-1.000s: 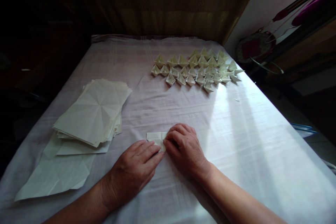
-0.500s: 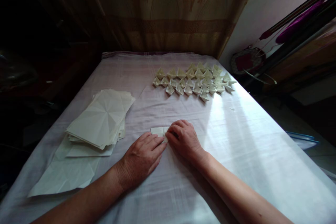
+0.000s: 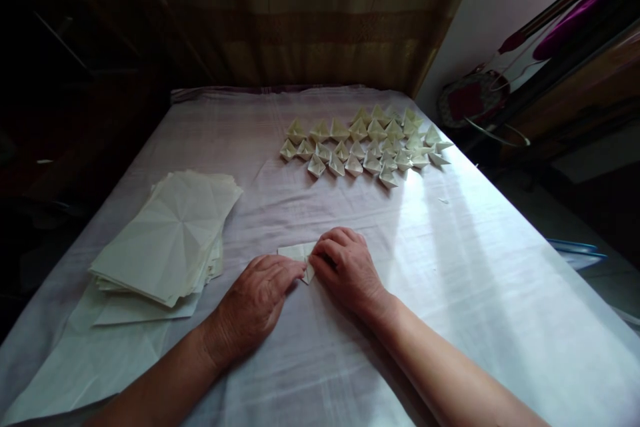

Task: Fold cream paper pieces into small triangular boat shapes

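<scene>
A small folded piece of paper [image 3: 295, 251] lies on the cloth-covered table, with a pointed corner showing toward me between my hands. My left hand [image 3: 257, 290] rests over its left side, thumb and fingers close together at the near edge. From the right, my right hand [image 3: 345, 265] pinches the paper's other side with curled fingers. The paper's right end is hidden under those fingers. Beyond my hands, several folded paper boats [image 3: 353, 165] stand in rows.
To the left lies a stack of creased paper sheets [image 3: 170, 233], with larger sheets [image 3: 95, 360] beneath it. A tiny paper scrap [image 3: 443, 200] sits on the tablecloth [image 3: 450, 320] at right. A curtain [image 3: 300, 33] hangs behind the table's far edge.
My left hand has shifted a little left and down on the paper, and its fingers have drawn in. More of the paper's near corner shows. The whole view has tilted slightly downward.
</scene>
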The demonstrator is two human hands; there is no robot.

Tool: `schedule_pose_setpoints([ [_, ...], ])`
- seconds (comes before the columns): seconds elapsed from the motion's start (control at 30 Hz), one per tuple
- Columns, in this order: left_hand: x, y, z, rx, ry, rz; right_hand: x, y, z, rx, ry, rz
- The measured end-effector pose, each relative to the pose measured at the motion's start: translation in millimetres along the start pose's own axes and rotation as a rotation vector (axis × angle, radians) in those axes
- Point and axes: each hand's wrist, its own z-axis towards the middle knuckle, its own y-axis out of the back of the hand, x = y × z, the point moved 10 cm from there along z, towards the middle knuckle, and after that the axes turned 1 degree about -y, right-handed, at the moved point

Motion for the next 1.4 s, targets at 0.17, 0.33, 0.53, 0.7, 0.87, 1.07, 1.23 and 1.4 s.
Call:
schedule_pose_setpoints([
  [0.17,-1,-6.5,-1,0.074,-0.012,0.021,1,0,0,0.002,-0.002,-0.011],
  [0.33,-3,-11.5,-3,0.130,-0.015,0.050,2,0,0,0.002,-0.003,-0.013],
  [0.53,-4,-12.4,-4,0.116,0.005,0.105,2,0,-1,-0.007,-0.004,-0.006],
  [0.7,-4,-13.2,-4,0.121,0.012,0.118,2,1,0,-0.014,-0.005,-0.011],
  [0.87,-5,-15.3,-6,0.130,0.001,0.128,2,2,0,-0.023,-0.008,-0.034],
  [1.07,-5,-14.7,-9,0.116,-0.012,0.138,5,1,-1,-0.012,-0.004,-0.073],
  [1.23,-7,-13.7,-9,0.123,-0.026,0.145,6,0,-2,0.007,-0.027,-0.127],
  [1.4,-9,-14.1,-8,0.131,-0.038,0.160,7,-1,-2,-0.006,-0.038,-0.157],
])
